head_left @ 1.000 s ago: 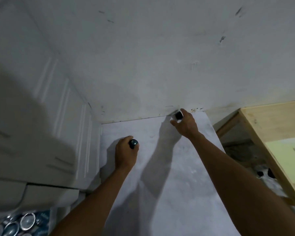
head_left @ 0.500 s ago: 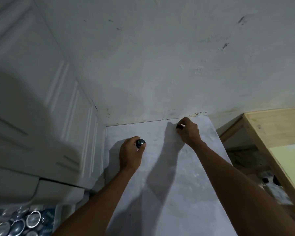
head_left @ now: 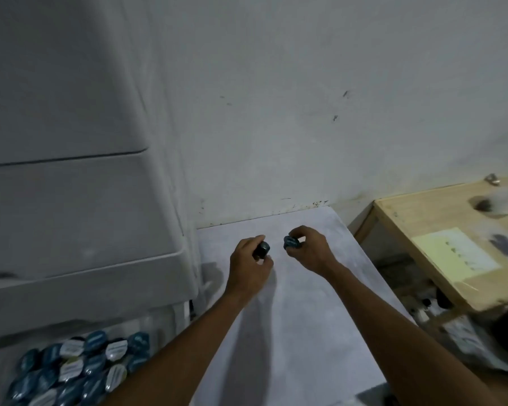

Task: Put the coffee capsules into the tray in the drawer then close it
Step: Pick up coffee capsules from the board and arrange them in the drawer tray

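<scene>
My left hand (head_left: 248, 268) grips a dark coffee capsule (head_left: 262, 249) just above the white table top (head_left: 291, 317). My right hand (head_left: 308, 249) pinches a second, blue-topped capsule (head_left: 291, 242) close beside it. The two capsules are a short gap apart near the table's back. At the bottom left, the open drawer's tray (head_left: 74, 367) holds several blue and silver capsules lying in rows. My left forearm crosses just right of that tray.
A white plastic cabinet (head_left: 79, 186) rises on the left above the drawer. A grey wall (head_left: 276, 112) stands behind the table. To the right sits a lower wooden table (head_left: 440, 244) with a yellow paper and dark smudges, with clutter beneath it.
My right hand has drawn back from the table's far edge toward the left hand, a capsule in its fingers. The view has tilted down and left, showing more of the drawer.
</scene>
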